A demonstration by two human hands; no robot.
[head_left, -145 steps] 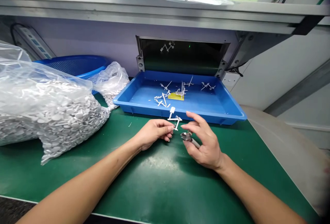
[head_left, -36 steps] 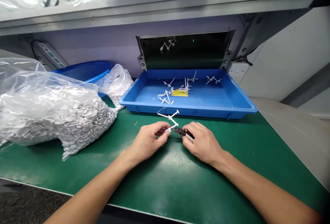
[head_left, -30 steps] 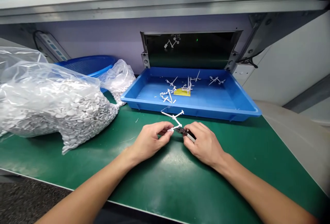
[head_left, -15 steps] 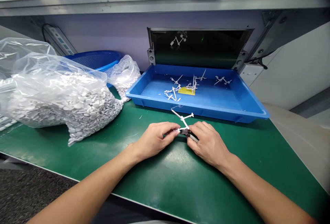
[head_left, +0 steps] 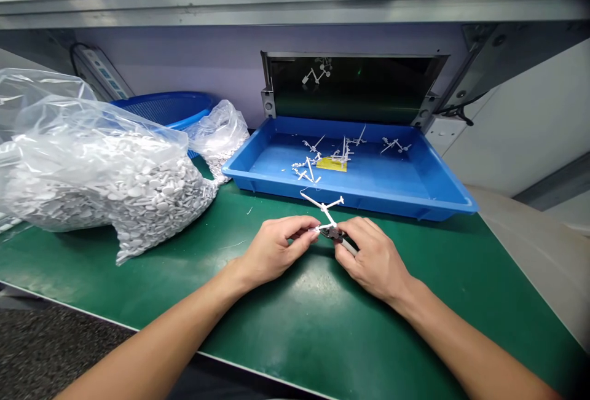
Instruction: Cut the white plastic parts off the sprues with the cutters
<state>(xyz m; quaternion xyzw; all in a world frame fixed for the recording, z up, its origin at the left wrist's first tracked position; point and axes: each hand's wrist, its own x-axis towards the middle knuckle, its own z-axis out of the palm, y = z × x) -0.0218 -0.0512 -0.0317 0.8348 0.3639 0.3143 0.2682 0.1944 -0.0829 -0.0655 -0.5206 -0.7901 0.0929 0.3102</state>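
Observation:
A white branched plastic sprue [head_left: 325,208] is pinched at its near left end between the thumb and fingers of my left hand [head_left: 281,243]. My right hand [head_left: 371,255] is wrapped around a pair of side cutters [head_left: 332,233] with dark jaws and pale handles. The jaws touch or lie close against the near end of the sprue; whether they are closed on it I cannot tell. Both hands are just above the green table [head_left: 295,326], in front of the blue tray [head_left: 387,203]. Whatever small part sits in my left fingertips is mostly hidden.
Inside the tray lie several white sprues [head_left: 306,169] and a yellow piece [head_left: 332,164]. Clear plastic bags [head_left: 147,185] full of small white parts stand at the left, before a blue basket [head_left: 170,108]. Behind the tray is a dark opening [head_left: 350,90]; a metal shelf [head_left: 295,3] crosses overhead.
The cutters and the sprue have tilted slightly between my hands. Both hands keep their grips in nearly the same place, and the view has shifted a little.

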